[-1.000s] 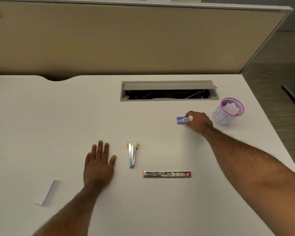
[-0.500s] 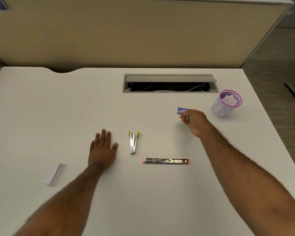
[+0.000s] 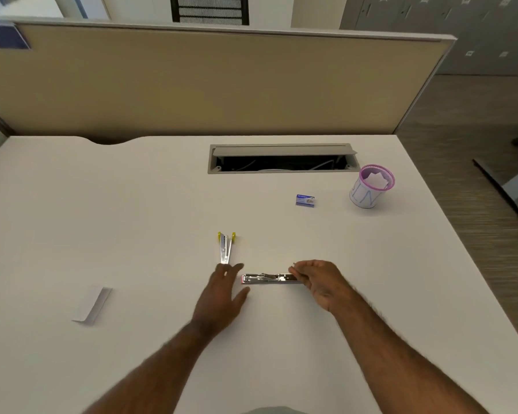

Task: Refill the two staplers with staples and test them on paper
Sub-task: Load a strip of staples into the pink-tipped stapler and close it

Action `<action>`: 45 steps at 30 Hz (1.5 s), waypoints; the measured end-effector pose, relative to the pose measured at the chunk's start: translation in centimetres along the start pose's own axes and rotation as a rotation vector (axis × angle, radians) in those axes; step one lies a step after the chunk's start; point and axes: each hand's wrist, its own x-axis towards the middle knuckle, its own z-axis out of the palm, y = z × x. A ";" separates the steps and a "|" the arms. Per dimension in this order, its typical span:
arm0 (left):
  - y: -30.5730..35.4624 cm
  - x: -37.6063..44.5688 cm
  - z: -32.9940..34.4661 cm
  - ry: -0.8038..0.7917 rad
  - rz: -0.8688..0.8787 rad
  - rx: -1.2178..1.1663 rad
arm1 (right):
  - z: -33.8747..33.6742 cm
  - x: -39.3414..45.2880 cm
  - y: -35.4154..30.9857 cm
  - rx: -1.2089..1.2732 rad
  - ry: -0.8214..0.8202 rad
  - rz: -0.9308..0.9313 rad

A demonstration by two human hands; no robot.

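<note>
Staplers both lie opened flat mid-worktop: the pink stapler [image 3: 271, 278] between your hands, the yellow stapler [image 3: 226, 248] just beyond your left hand [image 3: 222, 294]. That hand is loose, fingers spread, holding nothing. Your right hand [image 3: 319, 283] pinches something small at the pink one's right end; likely staples, but too small to tell. The staple box [image 3: 305, 200] sits toward the far right edge, the folded paper [image 3: 92, 304] toward the near left. Loading looks barely begun; testing remains.

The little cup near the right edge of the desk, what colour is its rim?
The cup has a pink-purple rim on a white body with blue scribbles, seen in the head view.
</note>
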 end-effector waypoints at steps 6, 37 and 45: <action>2.1 1.8 1.0 -0.163 -0.025 0.076 | 0.2 -1.2 0.8 -0.044 -0.015 0.017; 2.1 2.1 0.1 -0.119 -0.046 0.022 | 0.5 -1.8 1.2 -0.669 -0.014 -0.150; 2.3 1.5 -1.5 -0.118 -0.381 -0.506 | -2.4 -1.3 -1.6 0.101 0.027 -0.015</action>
